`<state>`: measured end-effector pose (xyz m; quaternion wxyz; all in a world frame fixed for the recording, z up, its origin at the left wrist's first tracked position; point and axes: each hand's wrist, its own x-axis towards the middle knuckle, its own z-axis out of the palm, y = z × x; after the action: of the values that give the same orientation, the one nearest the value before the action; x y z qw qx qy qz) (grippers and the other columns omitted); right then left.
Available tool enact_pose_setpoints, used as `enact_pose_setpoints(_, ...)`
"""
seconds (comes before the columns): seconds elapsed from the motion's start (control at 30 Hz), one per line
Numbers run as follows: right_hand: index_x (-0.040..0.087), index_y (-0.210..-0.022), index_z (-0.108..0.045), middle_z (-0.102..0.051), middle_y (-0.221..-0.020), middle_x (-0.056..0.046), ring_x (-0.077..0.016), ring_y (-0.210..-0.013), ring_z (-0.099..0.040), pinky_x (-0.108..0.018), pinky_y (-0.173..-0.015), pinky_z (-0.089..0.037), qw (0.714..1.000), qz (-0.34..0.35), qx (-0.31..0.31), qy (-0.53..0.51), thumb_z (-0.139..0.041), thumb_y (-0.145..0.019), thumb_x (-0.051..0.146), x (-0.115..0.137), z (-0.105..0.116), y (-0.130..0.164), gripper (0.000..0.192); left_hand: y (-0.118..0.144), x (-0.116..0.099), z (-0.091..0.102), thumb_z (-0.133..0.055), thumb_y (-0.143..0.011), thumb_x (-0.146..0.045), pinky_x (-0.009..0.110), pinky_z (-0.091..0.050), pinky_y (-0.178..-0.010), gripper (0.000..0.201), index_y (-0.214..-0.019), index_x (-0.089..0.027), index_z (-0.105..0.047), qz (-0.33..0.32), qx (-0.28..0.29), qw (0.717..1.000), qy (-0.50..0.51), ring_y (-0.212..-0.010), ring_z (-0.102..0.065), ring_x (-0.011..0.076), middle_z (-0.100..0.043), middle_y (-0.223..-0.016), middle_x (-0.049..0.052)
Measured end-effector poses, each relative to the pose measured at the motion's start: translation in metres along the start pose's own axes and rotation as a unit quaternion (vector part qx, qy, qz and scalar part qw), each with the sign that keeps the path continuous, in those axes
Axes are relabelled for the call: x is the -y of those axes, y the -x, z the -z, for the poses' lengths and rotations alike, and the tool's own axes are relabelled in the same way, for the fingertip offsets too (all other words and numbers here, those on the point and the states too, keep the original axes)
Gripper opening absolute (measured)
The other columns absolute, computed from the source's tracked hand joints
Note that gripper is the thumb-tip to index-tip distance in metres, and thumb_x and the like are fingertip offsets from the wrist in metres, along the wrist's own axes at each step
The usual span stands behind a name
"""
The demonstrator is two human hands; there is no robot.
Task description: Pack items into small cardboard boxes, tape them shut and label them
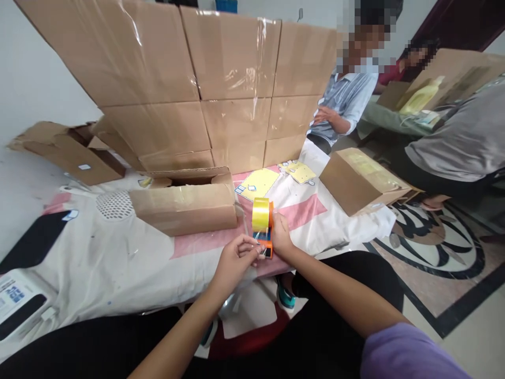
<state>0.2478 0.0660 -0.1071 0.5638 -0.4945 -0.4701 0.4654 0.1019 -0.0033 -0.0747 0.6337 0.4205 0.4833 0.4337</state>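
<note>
An orange and blue tape dispenser (270, 247) with a roll of yellowish packing tape (261, 213) is at the front edge of the cloth-covered table. My right hand (281, 231) grips the dispenser's right side. At the dispenser's near end, my left hand (242, 251) pinches the loose, clear end of the tape between thumb and fingers. Just to the left lies a long cardboard box (189, 210), its far side partly open. Beyond the dispenser, a yellow sheet (258, 183) with small white stickers rests on the cloth.
Stacked taped cartons (236, 68) form a wall at the back. A closed box (361, 179) sits at the right, an open box (79, 150) at the far left. A white device (23, 305) and a black flat item (35, 239) lie left. A co-worker (347, 100) stands behind.
</note>
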Motion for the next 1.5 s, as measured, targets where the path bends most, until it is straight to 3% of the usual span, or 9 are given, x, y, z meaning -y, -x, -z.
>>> enact_pose_setpoints(0.17, 0.024, -0.063, -0.040, -0.044, -0.059, 0.001, -0.0153, -0.058, -0.040, -0.031, -0.054, -0.037, 0.999, 0.043, -0.024, 0.016, -0.042, -0.095, 0.070, 0.004, -0.003, -0.006, 0.056, 0.007, 0.002, -0.008, -0.088, -0.057, -0.051, 0.027, -0.054, -0.056, 0.060, -0.097, -0.019, -0.058, 0.088, -0.044, 0.995, 0.027, -0.055, -0.069, 0.0172, -0.074, -0.072, 0.003)
enact_pose_setpoints(0.33, 0.023, -0.062, -0.041, -0.042, -0.060, 0.002, -0.0133, -0.059, -0.038, -0.029, -0.054, -0.035, 0.997, 0.058, -0.055, 0.009, -0.045, -0.095, 0.070, 0.010, -0.005, -0.015, 0.056, 0.015, 0.004, -0.012, -0.081, -0.066, -0.047, 0.026, -0.051, -0.056, 0.079, -0.133, -0.015, -0.053, 0.102, -0.008, 0.995, 0.010, -0.051, -0.065, 0.0160, -0.069, -0.062, -0.002)
enact_pose_setpoints(0.4, 0.023, -0.063, -0.043, -0.044, -0.060, 0.002, -0.0129, -0.059, -0.038, -0.028, -0.055, -0.036, 0.998, 0.056, -0.041, -0.001, -0.045, -0.094, 0.069, 0.012, -0.005, -0.014, 0.056, 0.014, 0.006, -0.011, -0.077, -0.071, -0.047, 0.025, -0.048, -0.056, 0.070, -0.129, -0.014, -0.058, 0.090, -0.014, 0.996, -0.005, -0.052, -0.063, 0.0143, -0.066, -0.063, -0.002)
enact_pose_setpoints(0.53, 0.023, -0.063, -0.044, -0.043, -0.059, 0.003, -0.0131, -0.059, -0.038, -0.028, -0.054, -0.036, 0.998, 0.055, -0.019, 0.002, -0.046, -0.094, 0.069, 0.007, -0.006, -0.009, 0.056, 0.011, 0.013, -0.003, -0.072, -0.077, -0.047, 0.024, -0.045, -0.063, 0.038, -0.097, -0.015, -0.073, -0.007, -0.073, 0.992, -0.099, -0.067, -0.063, 0.0144, -0.066, -0.071, 0.001)
enact_pose_setpoints(0.67, 0.023, -0.066, -0.045, -0.045, -0.062, 0.002, -0.0139, -0.059, -0.040, -0.027, -0.054, -0.038, 0.998, 0.056, -0.002, -0.008, -0.041, -0.097, 0.069, -0.001, -0.007, -0.002, 0.056, 0.013, 0.013, 0.000, -0.070, -0.081, -0.048, 0.028, -0.049, -0.079, 0.030, -0.079, -0.017, -0.071, -0.060, -0.093, 0.984, -0.143, -0.086, -0.067, 0.0190, -0.073, -0.087, 0.006)
enact_pose_setpoints(0.87, 0.023, -0.066, -0.045, -0.045, -0.063, 0.002, -0.0144, -0.061, -0.040, -0.027, -0.054, -0.038, 0.997, 0.073, -0.004, 0.012, -0.040, -0.099, 0.065, 0.003, -0.009, -0.002, 0.054, 0.014, 0.015, -0.009, -0.076, -0.072, -0.061, 0.023, -0.041, -0.051, 0.044, -0.072, -0.018, -0.063, 0.000, -0.049, 0.997, -0.060, -0.052, -0.052, 0.0125, -0.062, -0.058, 0.000)
enact_pose_setpoints(0.97, 0.024, -0.064, -0.041, -0.042, -0.060, 0.003, -0.0135, -0.058, -0.038, -0.027, -0.052, -0.036, 0.998, 0.067, -0.016, 0.006, -0.041, -0.099, 0.064, 0.009, -0.009, -0.008, 0.053, 0.016, 0.017, -0.013, -0.079, -0.068, -0.066, 0.020, -0.035, -0.045, 0.051, -0.074, -0.018, -0.062, 0.028, -0.045, 0.998, -0.034, -0.047, -0.048, 0.0105, -0.058, -0.054, -0.002)
enact_pose_setpoints(1.33, 0.023, -0.062, -0.044, -0.044, -0.058, 0.004, -0.0129, -0.059, -0.040, -0.027, -0.055, -0.040, 0.996, 0.042, -0.073, -0.028, -0.047, -0.093, 0.065, 0.016, -0.002, -0.028, 0.052, 0.029, 0.023, -0.013, -0.080, -0.069, -0.060, 0.019, -0.035, -0.045, 0.049, -0.078, -0.016, -0.060, 0.071, -0.020, 0.997, -0.035, -0.045, -0.048, 0.0076, -0.067, -0.066, 0.001)
enact_pose_setpoints(1.5, 0.023, -0.062, -0.043, -0.041, -0.059, 0.005, -0.0123, -0.058, -0.037, -0.027, -0.054, -0.039, 0.994, 0.044, -0.077, -0.058, -0.052, -0.091, 0.066, 0.021, -0.001, -0.025, 0.053, 0.031, 0.020, -0.010, -0.079, -0.068, -0.060, 0.020, -0.033, -0.041, 0.073, -0.123, -0.017, -0.059, 0.102, -0.034, 0.993, -0.051, -0.037, -0.041, 0.0072, -0.071, -0.068, 0.001)
